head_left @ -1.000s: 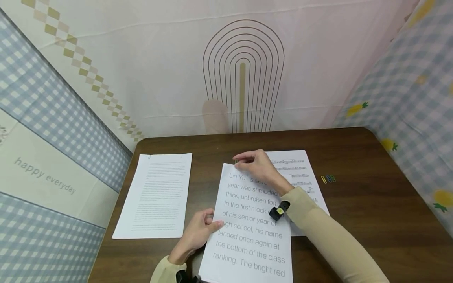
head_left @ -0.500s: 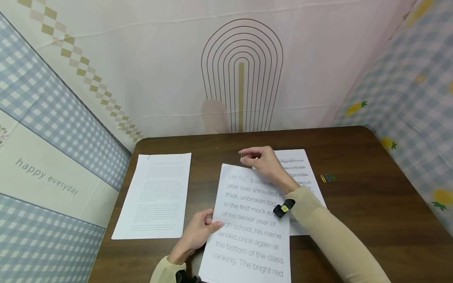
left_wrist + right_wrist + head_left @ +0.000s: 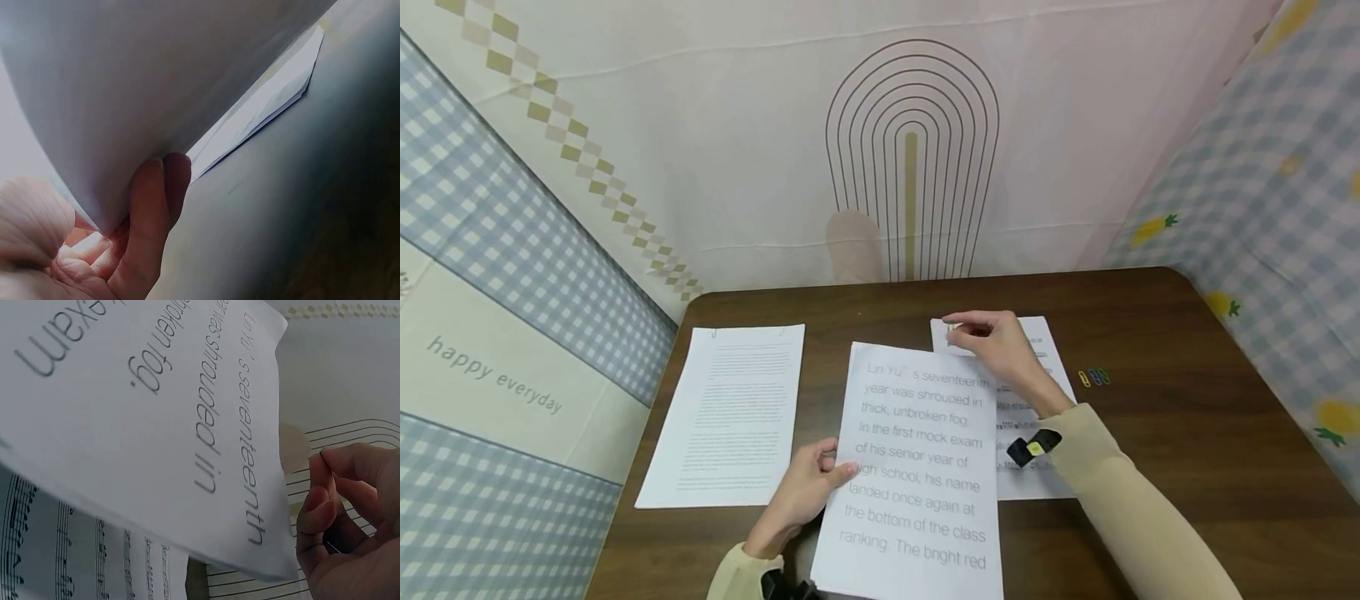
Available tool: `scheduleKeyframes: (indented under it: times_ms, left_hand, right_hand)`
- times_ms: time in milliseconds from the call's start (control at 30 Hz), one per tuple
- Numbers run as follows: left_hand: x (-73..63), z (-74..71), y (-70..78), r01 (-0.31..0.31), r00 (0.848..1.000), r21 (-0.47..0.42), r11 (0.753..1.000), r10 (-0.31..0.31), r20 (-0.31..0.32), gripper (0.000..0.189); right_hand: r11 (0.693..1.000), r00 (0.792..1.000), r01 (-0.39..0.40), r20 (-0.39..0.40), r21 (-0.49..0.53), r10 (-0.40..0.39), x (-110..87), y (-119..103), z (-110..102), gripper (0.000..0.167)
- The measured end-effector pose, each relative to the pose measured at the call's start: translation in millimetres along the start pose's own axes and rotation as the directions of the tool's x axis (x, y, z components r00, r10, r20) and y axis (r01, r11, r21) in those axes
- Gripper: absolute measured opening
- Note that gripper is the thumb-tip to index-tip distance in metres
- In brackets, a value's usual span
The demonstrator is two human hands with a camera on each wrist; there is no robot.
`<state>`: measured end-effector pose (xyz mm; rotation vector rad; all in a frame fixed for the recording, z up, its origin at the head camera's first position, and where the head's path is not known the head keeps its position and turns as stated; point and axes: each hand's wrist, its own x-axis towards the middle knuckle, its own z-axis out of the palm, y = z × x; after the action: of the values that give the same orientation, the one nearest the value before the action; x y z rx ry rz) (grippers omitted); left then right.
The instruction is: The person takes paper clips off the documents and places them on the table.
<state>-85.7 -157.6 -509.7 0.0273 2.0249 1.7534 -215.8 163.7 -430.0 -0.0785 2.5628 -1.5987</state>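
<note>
A stack of large-print sheets (image 3: 917, 467) is lifted at a tilt above the table. My left hand (image 3: 808, 487) grips its left edge, thumb on top; in the left wrist view the fingers (image 3: 147, 219) curl under the paper. My right hand (image 3: 1003, 346) is over the top of the sheet music (image 3: 1037, 479), just beyond the stack's upper right corner. Thumb and forefinger pinch a small paper clip (image 3: 951, 328). Only a thin dark bit of the clip (image 3: 322, 452) shows at the fingertips in the right wrist view. The stack partly covers the sheet music.
On the left of the brown table (image 3: 1150, 500) lies a stack of small-print sheets (image 3: 726, 417) with clips at its top edge. Three loose paper clips (image 3: 1094, 377) lie right of the sheet music. A printed cloth (image 3: 760, 167) hangs behind the table.
My right hand has moved right, away from the large-print stack's top edge, with the paper clip pinched. The stack, held in my left hand, has shifted slightly left, uncovering more of the sheet music.
</note>
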Motion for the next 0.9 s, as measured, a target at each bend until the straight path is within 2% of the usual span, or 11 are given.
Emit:
scheduleKeyframes:
  times_ms: [600, 900]
  left_hand:
    - [4.2, -20.9, 3.8, 0.021, 0.995, -0.014, 1.000, -0.022, -0.093, 0.036]
    - [8.8, -26.8, 8.0, 0.056, 0.981, -0.013, 0.998, -0.057, -0.186, 0.033]
  right_hand:
    - [0.995, 0.995, -0.015, -0.097, -0.104, 0.005, -31.3, 42.0, -54.6, 0.036]
    - [0.992, 0.983, -0.076, -0.175, -0.103, 0.057, -41.7, 67.1, -79.3, 0.039]
